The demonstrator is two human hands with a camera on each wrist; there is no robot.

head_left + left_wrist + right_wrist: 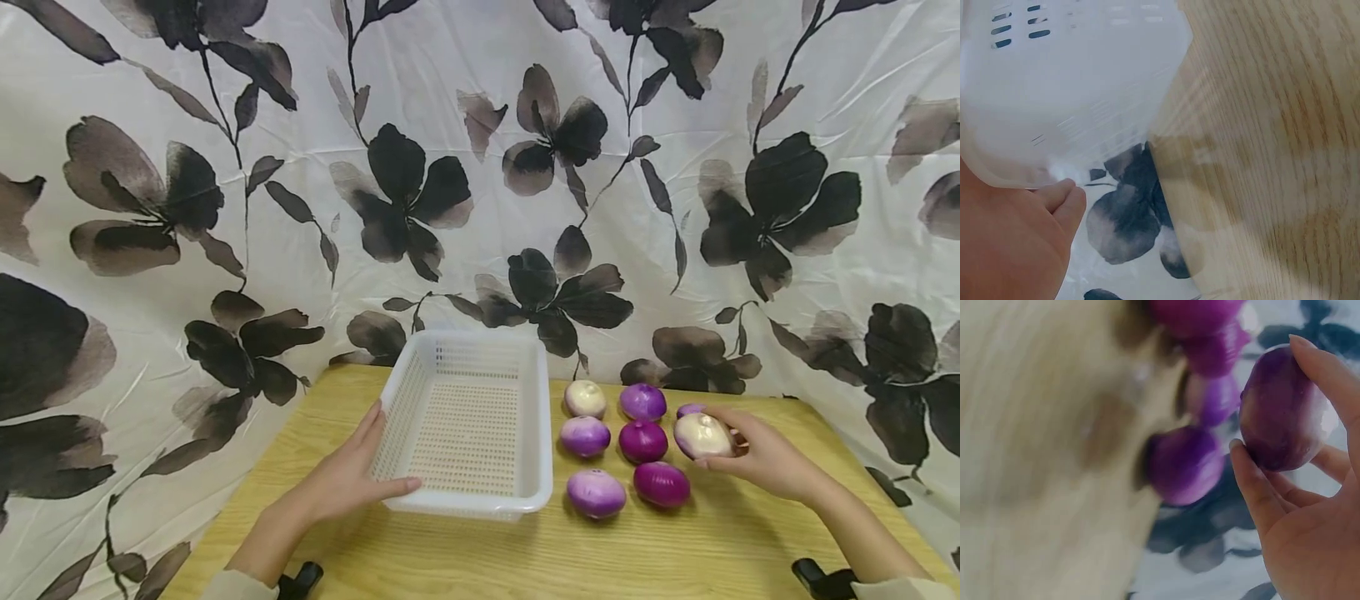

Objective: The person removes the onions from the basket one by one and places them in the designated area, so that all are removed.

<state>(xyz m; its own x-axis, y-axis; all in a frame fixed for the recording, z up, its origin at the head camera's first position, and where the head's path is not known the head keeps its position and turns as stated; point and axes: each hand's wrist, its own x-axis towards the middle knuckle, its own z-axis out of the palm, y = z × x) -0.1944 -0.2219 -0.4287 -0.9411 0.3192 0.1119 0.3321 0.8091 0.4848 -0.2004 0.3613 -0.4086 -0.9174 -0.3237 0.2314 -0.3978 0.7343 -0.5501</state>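
A white plastic basket [468, 433] with slotted walls stands left of centre in the head view, nothing inside it. My left hand [345, 479] grips its left side, thumb over the near rim; the left wrist view shows fingertips [1074, 194] against the basket's edge. My right hand [772, 458] holds a purple-and-white onion [703, 437] between thumb and fingers, raised off the table in the right wrist view. Behind that onion, another purple onion [690, 409] is mostly hidden. Several more onions lie in two columns between basket and right hand, among them a deep magenta one [662, 484].
Everything lies on a light wooden table [600, 558]. A white cloth with dark flowers [480, 208] hangs behind the table and along its sides. The pale onion [585, 399] at the back sits close to the basket's right wall.
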